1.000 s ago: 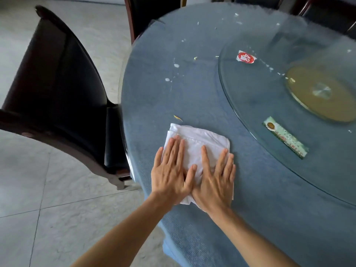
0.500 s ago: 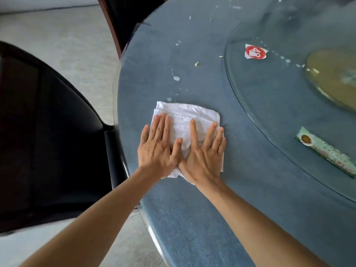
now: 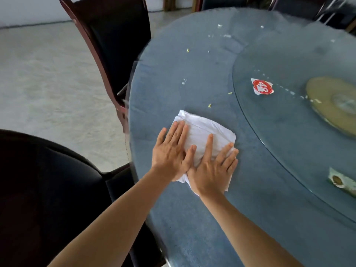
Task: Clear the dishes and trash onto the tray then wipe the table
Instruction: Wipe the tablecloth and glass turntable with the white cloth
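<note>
A folded white cloth (image 3: 204, 130) lies flat on the round blue table (image 3: 192, 218) near its left edge. My left hand (image 3: 170, 151) presses on the cloth's left side with straight fingers. My right hand (image 3: 212, 166) presses beside it on the cloth's near right part, fingers spread flat. The thumbs touch. Small yellow and white crumbs (image 3: 209, 105) dot the tabletop just beyond the cloth. No tray or dishes are in sight.
A glass turntable (image 3: 289, 135) with a brass hub (image 3: 335, 105) fills the table's right side; a red round sticker (image 3: 262, 87) and a green paper packet (image 3: 344, 183) lie on it. Dark chairs stand at the left (image 3: 48, 189) and far left (image 3: 115, 35).
Both hands have slid the cloth forward along the table's left edge, over spots that lay ahead of it. My view has shifted along the table with them.
</note>
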Demonstrator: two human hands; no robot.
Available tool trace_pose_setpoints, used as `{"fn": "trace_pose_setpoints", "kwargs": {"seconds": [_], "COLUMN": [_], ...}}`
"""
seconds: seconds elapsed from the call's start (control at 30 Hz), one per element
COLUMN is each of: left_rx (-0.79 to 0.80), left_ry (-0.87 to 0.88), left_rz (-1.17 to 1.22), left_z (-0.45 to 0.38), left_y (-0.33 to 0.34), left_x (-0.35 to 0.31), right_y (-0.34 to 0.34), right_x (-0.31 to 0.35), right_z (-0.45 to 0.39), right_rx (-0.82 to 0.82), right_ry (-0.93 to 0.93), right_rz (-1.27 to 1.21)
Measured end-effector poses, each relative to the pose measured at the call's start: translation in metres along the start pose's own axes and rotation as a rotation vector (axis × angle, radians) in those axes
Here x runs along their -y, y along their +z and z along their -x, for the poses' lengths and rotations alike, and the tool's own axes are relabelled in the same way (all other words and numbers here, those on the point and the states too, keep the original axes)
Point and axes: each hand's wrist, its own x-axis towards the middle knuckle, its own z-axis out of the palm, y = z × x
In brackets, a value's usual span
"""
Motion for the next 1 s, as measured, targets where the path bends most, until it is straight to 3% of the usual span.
{"fn": "trace_pose_setpoints", "kwargs": {"seconds": [0.3, 0.67, 0.83, 1.0], "left_rx": [0.075, 0.053, 0.013, -0.002], "left_ry": [0.126, 0.178, 0.135, 0.122], "left_rz": [0.032, 0.033, 0.081, 0.13], "left_z": [-0.058, -0.17, -0.22, -0.228], "left_y": [-0.008, -0.002, 0.004, 0.005], "left_x": [0.018, 0.026, 0.023, 0.021], "right_y": [0.002, 0.016, 0.019, 0.016], "right_x": [0.029, 0.055, 0.061, 0.059], "right_z": [-0.039, -0.146, -0.211, -0.232], "right_rx": [0.082, 0.03, -0.019, 0.048], "right_ry": [0.19, 0.327, 0.318, 0.241], "right_rz": [0.046, -0.025, -0.006, 0.061]}}
